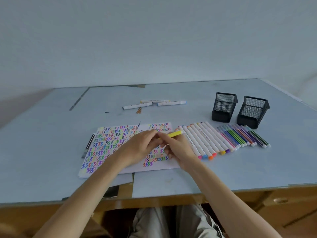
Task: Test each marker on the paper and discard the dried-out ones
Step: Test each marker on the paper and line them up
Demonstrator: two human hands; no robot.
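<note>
Hands meet over the paper [109, 148]: right hand [178, 148] grips the yellow marker [174, 134], left hand [142, 145] fingers pinch its near end, apparently the cap. Pull straight, steady the barrel. Beyond, three markers [154, 103] lie apart on the counter [51, 134].

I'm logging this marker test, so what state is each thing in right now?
yellow marker: held over the paper by both hands
left hand: pinching the marker's near end
right hand: gripping the marker
paper: flat, covered in coloured squiggles
two mesh cups: upright
three markers: lying apart, capped
</note>
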